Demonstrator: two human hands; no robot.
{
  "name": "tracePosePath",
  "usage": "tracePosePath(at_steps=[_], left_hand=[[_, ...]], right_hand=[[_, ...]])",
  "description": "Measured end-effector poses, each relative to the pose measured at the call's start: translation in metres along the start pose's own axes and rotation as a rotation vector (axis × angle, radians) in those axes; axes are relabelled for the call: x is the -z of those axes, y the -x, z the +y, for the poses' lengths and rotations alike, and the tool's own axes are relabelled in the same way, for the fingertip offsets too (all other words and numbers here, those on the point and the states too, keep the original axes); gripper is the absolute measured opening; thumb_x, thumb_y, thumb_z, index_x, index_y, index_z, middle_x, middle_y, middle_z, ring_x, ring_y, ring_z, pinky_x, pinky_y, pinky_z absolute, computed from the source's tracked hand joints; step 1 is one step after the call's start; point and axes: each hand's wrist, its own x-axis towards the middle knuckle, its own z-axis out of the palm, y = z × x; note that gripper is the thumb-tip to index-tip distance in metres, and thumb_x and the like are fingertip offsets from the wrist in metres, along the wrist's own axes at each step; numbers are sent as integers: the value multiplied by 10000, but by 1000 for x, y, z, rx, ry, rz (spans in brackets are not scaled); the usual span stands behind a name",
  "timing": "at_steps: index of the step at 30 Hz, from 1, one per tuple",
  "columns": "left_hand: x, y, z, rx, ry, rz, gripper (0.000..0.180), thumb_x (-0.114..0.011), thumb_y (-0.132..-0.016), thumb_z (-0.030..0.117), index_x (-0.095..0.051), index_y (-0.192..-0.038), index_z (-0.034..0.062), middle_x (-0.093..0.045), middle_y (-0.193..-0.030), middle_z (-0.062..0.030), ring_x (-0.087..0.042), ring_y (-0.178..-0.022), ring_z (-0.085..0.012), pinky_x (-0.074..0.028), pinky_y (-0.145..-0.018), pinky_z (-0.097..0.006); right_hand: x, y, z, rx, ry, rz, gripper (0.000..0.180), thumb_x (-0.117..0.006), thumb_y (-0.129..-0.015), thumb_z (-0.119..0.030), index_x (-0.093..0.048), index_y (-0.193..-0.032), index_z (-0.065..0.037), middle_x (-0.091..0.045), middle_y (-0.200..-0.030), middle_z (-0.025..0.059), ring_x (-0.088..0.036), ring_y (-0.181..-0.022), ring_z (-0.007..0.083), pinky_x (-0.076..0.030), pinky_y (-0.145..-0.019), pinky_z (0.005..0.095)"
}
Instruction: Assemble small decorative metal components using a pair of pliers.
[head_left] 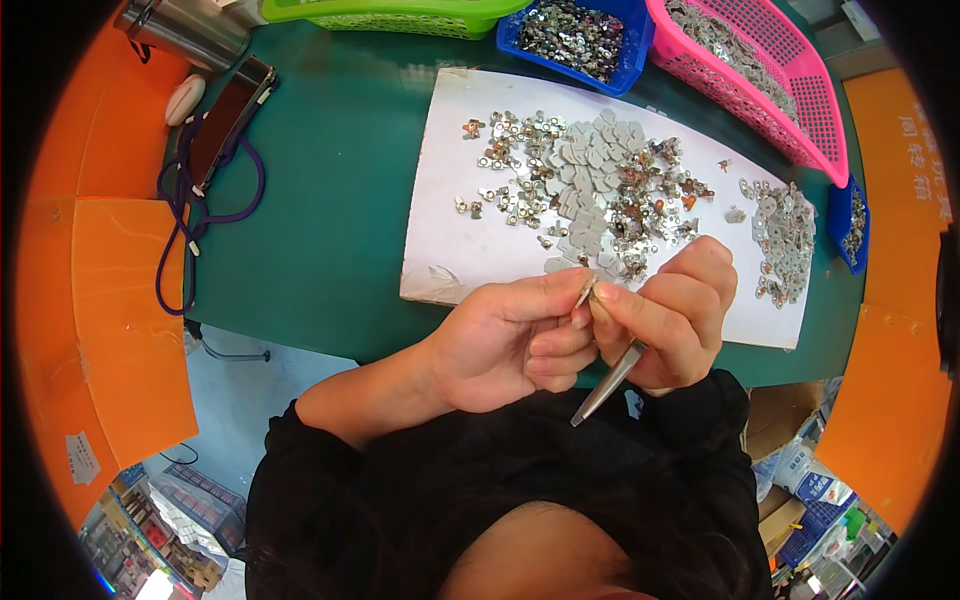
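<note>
A dark green table point(340, 220) is stretching across the scene, walled by orange panels point(110, 330) on the left and right. At its near edge the person's hands are meeting. The left hand point(510, 340) is pinching a small metal piece point(586, 291) between thumb and forefinger, the other fingers curling in below. The right hand point(670, 315) is closing around metal tweezers point(608, 383), whose blunt end is pointing down toward the body while the tips are reaching up to the small piece.

Just beyond the hands a white sheet point(470, 240) is lying on the table, carrying a scatter of small metal parts point(590, 185) in its middle and another pile point(785, 235) at its right. At the far edge a green basket point(400, 15), a blue tray point(580, 40) and a pink basket point(760, 70) are sitting, the blue and pink ones holding more shiny parts. Far left, a phone on a purple cord point(230, 125) is resting on the table.
</note>
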Motion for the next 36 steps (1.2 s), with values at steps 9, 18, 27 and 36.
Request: tracePosePath(at_steps=[9, 18, 27, 36], left_hand=[[-3, -3, -11, -566, -631, 389, 188, -521, -1058, 250, -578, -980, 89, -482, -712, 39, -395, -608, -47, -304, -542, -213], [2, -4, -9, -1104, -1387, 495, 81, -632, -973, 52, -664, -996, -18, -623, -805, -35, -567, -714, -104, -451, -634, -231], [-11, 13, 21, -1155, -2066, 370, 177, -748, -807, 23, -721, -982, 26, -717, -938, -78, -651, -781, -233, -509, -697, -307], [-5, 16, 26, -1291, -2099, 316, 201, -759, -817, 89, -752, -1012, 39, -717, -913, -62, -657, -807, -237, -519, -720, -325]], right_hand=[[-9, -2, -5, -151, -24, -76, 212, -792, -749, -37, -727, -950, -60, -567, -816, 46, -519, -741, 239, -409, -645, 352], [-11, -6, -34, -1154, -871, -22, 336, -740, -702, 86, -731, -1024, -10, -615, -828, 61, -579, -772, 175, -458, -702, 257], [1, -11, -15, -546, -417, -229, 496, -716, -576, 106, -758, -1036, -73, -625, -835, 32, -588, -793, 197, -449, -716, 292], [2, -12, -11, -452, -373, -199, 522, -702, -517, 13, -758, -1021, -110, -614, -837, 28, -573, -784, 239, -447, -721, 341]])
